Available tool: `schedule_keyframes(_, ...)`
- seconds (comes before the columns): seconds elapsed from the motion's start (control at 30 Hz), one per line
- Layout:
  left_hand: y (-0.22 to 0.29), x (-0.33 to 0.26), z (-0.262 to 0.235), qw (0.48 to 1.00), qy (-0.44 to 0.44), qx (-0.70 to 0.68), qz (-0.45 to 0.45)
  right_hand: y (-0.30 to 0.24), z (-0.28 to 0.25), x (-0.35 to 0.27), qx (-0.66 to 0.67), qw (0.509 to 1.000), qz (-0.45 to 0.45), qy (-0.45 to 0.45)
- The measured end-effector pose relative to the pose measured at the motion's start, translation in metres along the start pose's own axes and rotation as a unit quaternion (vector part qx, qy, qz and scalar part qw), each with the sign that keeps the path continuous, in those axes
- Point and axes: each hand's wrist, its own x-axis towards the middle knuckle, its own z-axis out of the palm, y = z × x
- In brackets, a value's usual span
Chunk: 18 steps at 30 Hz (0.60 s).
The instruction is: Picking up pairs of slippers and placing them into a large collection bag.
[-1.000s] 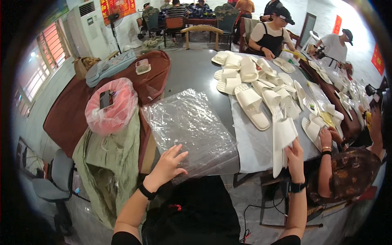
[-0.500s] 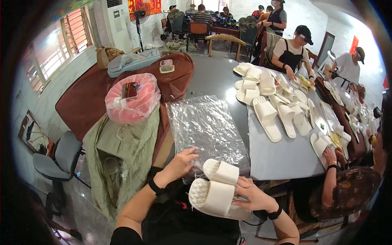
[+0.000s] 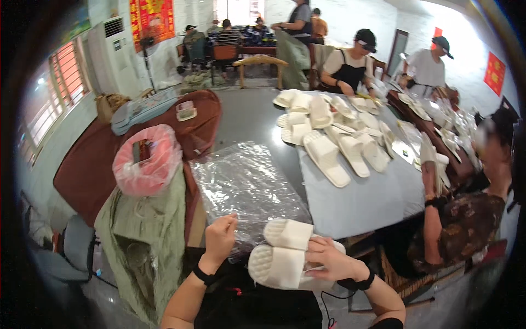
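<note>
My right hand [image 3: 329, 260] grips a pair of white slippers [image 3: 285, 268] in front of my body, its fingers over their straps. The two slippers lie one beside the other, textured insoles showing, toes toward my right. My left hand [image 3: 221, 236] is raised left of them, with fingers curled and closed. Its fingertips are at the near left part of a clear plastic bag [image 3: 252, 189] that lies flat on the grey table. Whether the fingers pinch anything is hidden.
Many white slippers [image 3: 329, 156] lie in rows on the table's right side. Left are a pink plastic-lined container [image 3: 123, 170], a green sack [image 3: 129, 247], a brown cover [image 3: 82, 170] and a small clear box [image 3: 186, 112]. A co-worker [image 3: 460, 230] sits close at right; others work beyond.
My left hand has gone from spread fingers to closed ones and moved slightly left and down. The view has swung right. My right hand still grips the slippers.
</note>
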Motion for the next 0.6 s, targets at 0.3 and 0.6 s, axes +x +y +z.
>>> schedule_keyframes(0.3, 0.012, 0.014, 0.019, 0.99, -0.001, 0.066, 0.127, 0.018, 0.017, 0.021, 0.001, 0.997, 0.006, 0.076)
schedule_keyframes(0.6, 0.036, 0.008, 0.036, 0.975, -0.071, 0.096, 0.187, 0.024, 0.034, 0.041, -0.138, 0.97, 0.089, 0.178)
